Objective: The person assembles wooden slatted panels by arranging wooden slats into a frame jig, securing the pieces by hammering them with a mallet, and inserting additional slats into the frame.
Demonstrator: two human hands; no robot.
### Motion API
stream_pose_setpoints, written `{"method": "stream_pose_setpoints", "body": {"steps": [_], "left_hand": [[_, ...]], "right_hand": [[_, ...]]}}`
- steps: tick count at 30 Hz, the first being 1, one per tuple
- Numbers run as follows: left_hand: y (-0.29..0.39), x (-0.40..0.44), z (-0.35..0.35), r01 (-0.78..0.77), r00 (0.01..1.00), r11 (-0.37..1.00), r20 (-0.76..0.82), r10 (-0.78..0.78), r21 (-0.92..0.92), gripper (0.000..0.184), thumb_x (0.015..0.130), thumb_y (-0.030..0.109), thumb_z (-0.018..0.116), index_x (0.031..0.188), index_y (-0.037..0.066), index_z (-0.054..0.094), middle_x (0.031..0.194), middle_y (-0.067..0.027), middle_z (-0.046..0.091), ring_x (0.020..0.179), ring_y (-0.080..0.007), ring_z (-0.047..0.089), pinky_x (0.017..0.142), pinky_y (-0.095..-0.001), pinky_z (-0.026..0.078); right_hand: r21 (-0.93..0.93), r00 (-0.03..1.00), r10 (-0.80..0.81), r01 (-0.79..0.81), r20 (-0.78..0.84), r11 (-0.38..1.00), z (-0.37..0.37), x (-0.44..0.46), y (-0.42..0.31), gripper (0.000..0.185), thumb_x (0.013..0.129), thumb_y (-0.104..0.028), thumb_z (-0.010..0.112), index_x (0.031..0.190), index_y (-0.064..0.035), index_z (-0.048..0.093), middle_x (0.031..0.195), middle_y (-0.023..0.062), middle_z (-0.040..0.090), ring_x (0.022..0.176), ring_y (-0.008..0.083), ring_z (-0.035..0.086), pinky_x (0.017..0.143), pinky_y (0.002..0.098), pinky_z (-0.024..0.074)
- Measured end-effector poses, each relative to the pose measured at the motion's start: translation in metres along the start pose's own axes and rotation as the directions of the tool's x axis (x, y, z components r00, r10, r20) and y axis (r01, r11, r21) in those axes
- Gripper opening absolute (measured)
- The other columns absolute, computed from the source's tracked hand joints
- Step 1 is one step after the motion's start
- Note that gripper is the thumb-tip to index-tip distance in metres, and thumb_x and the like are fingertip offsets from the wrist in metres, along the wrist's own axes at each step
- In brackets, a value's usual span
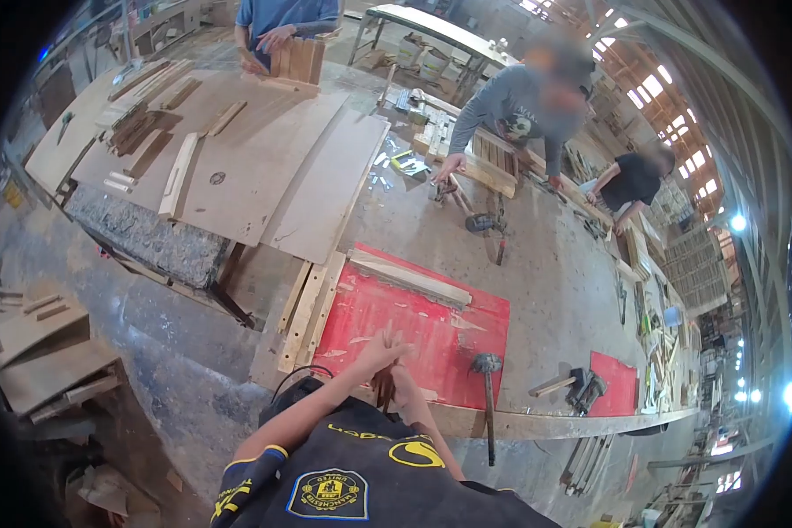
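Observation:
My left hand (380,352) reaches over the near part of a red board (440,343), some fingers stretched out and apart, with nothing visible in them. Close against it is my right hand (402,380), its fingers mostly hidden behind the left hand and wrist. The two hands overlap or touch; I cannot tell which. A pale wooden strip (411,278) lies along the far side of the red board. Right of my hands, a mallet (487,363) rests on the board, its handle sticking out past the table's front edge.
A second hammer-like tool (583,390) lies by a smaller red board (614,384). Drilled wooden rails (312,308) border the red board's left. Across the table a person in grey (515,106) handles tools; others work at far right and far left. Wood pieces cover the left table (246,176).

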State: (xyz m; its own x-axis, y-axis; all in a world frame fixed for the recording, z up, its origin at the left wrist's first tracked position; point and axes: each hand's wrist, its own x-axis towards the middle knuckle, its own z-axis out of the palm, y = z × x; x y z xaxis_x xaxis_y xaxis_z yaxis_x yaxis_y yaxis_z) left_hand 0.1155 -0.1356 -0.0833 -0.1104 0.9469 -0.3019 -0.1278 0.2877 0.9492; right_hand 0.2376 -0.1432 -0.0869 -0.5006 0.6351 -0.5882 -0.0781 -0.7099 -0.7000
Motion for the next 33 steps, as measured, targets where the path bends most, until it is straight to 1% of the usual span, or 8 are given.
{"method": "stream_pose_setpoints", "body": {"steps": [1, 5, 11, 13, 14, 17, 23, 33], "left_hand": [[-0.003, -0.003, 0.001, 0.107, 0.993, 0.968, -0.014, -0.113, -0.228, 0.025, 0.085, 0.024, 0.070, 0.091, 0.006, 0.055, 0.080, -0.0058, 0.064, 0.072, -0.0142, 0.065, 0.062, -0.0296, 0.052], [-0.039, 0.013, -0.010, 0.093, 0.986, 0.954, -0.107, -0.128, -0.286, 0.010, 0.086, 0.014, 0.062, 0.085, 0.006, 0.056, 0.066, -0.0055, 0.060, 0.055, -0.0170, 0.061, 0.050, -0.0326, 0.050], [-0.009, -0.005, -0.008, 0.309, 0.937, 0.738, 0.061, -0.343, -0.600, 0.011, 0.085, 0.013, 0.062, 0.091, 0.006, 0.056, 0.064, -0.0050, 0.058, 0.056, -0.0173, 0.060, 0.051, -0.0339, 0.052], [0.016, -0.027, -0.010, 0.324, 0.943, 0.727, 0.141, -0.303, -0.605, 0.019, 0.086, 0.013, 0.063, 0.099, 0.006, 0.051, 0.065, -0.0047, 0.056, 0.056, -0.0180, 0.061, 0.052, -0.0353, 0.054], [0.028, -0.037, -0.010, 0.335, 0.941, 0.722, 0.183, -0.283, -0.605, 0.023, 0.087, 0.014, 0.064, 0.103, 0.006, 0.049, 0.066, -0.0045, 0.056, 0.056, -0.0184, 0.061, 0.053, -0.0360, 0.055], [0.042, -0.066, -0.005, 0.448, 0.886, 0.702, 0.378, -0.268, -0.553, 0.031, 0.088, 0.013, 0.066, 0.109, 0.006, 0.044, 0.069, -0.0050, 0.056, 0.057, -0.0182, 0.061, 0.060, -0.0365, 0.057], [0.065, -0.093, 0.005, 0.407, 0.807, 0.850, 0.567, -0.163, -0.335, 0.029, 0.088, 0.010, 0.067, 0.108, 0.004, 0.048, 0.075, -0.0062, 0.059, 0.066, -0.0165, 0.064, 0.065, -0.0316, 0.054], [0.068, -0.080, 0.009, 0.457, 0.685, 0.877, 0.687, -0.241, -0.148, 0.025, 0.087, 0.012, 0.067, 0.106, 0.000, 0.056, 0.073, -0.0057, 0.060, 0.062, -0.0157, 0.063, 0.057, -0.0288, 0.052]], "right_hand": [[0.012, 0.998, 0.042, -0.043, 0.051, 0.999, -0.001, 0.001, 0.003, 0.017, 0.084, -0.012, 0.053, 0.098, -0.0040, 0.058, 0.080, 0.0085, 0.062, 0.068, 0.0189, 0.061, 0.062, 0.0315, 0.0511], [-0.093, 0.990, 0.055, -0.043, 0.133, 0.995, 0.003, -0.006, 0.003, 0.022, 0.087, -0.017, 0.055, 0.104, -0.0023, 0.058, 0.091, 0.0079, 0.062, 0.077, 0.0179, 0.063, 0.068, 0.0308, 0.0519], [-0.097, 0.973, 0.039, -0.017, 0.228, 0.995, -0.022, -0.052, -0.024, 0.044, 0.096, -0.039, 0.051, 0.122, -0.0032, 0.058, 0.110, 0.0072, 0.065, 0.096, 0.0227, 0.063, 0.083, 0.0358, 0.0514], [-0.222, 0.986, 0.009, -0.046, -0.165, 0.974, -0.083, -0.040, -0.001, 0.044, 0.094, -0.039, 0.056, 0.118, -0.0022, 0.060, 0.110, 0.0076, 0.065, 0.103, 0.0243, 0.061, 0.087, 0.0396, 0.0490], [-0.465, 0.902, -0.195, -0.007, -0.385, 0.885, -0.129, -0.029, 0.027, 0.045, 0.091, -0.039, 0.060, 0.116, -0.0021, 0.061, 0.108, 0.0083, 0.066, 0.102, 0.0256, 0.061, 0.087, 0.0411, 0.0487], [-0.765, 0.460, -0.611, -0.370, -0.644, 0.527, -0.162, -0.063, 0.033, 0.054, 0.080, -0.040, 0.071, 0.116, -0.0007, 0.060, 0.114, 0.0139, 0.062, 0.108, 0.0320, 0.058, 0.091, 0.0459, 0.0462], [-0.786, 0.271, -0.866, -0.585, -0.419, 0.197, -0.189, -0.059, 0.081, 0.053, 0.082, -0.043, 0.063, 0.116, -0.0021, 0.057, 0.137, 0.0168, 0.046, 0.136, 0.0359, 0.033, 0.108, 0.0529, 0.0286], [-0.754, 0.263, -0.820, -0.596, -0.508, 0.276, -0.179, -0.055, 0.076, 0.044, 0.081, -0.036, 0.058, 0.105, 0.0010, 0.060, 0.132, 0.0183, 0.048, 0.137, 0.0371, 0.030, 0.113, 0.0530, 0.0208]]}}
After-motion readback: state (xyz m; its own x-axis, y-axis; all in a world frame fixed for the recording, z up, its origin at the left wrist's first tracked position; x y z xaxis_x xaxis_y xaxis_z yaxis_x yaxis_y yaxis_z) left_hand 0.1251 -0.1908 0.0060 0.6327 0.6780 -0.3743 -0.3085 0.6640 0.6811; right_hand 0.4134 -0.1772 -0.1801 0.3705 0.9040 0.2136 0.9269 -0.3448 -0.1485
